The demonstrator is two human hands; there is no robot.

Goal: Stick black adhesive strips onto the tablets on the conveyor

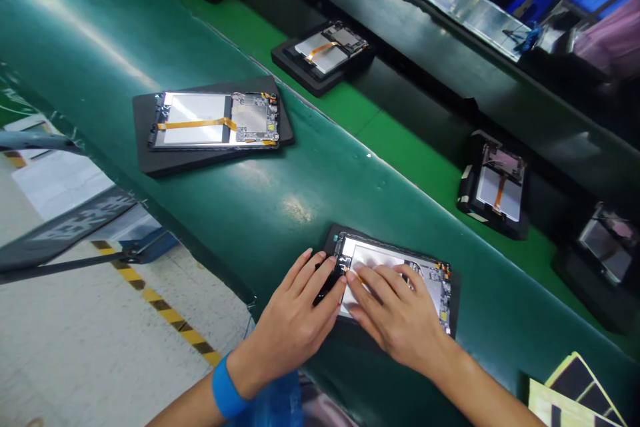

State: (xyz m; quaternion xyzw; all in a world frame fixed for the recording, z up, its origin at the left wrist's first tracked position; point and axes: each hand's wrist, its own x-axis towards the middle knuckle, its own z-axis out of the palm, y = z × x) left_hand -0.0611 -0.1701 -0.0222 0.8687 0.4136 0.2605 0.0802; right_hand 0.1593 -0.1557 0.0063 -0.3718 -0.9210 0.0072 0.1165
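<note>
An opened tablet (425, 273) with bare circuit board and silver battery lies in a black tray (333, 240) on the green bench right in front of me. My left hand (295, 317), with a blue wristband, rests fingers flat on the tablet's left end and tray edge. My right hand (395, 310) lies flat on the battery area, its fingertips pressing near the tablet's left edge beside the left fingers. Neither hand holds anything loose.
A second opened tablet (215, 121) on a black mat (145, 147) sits further left on the bench. Several more tablets in black trays (323, 53) ride the bright green conveyor belt (400, 147) behind. Sticker sheets (575, 393) lie at the lower right. The floor drops off left.
</note>
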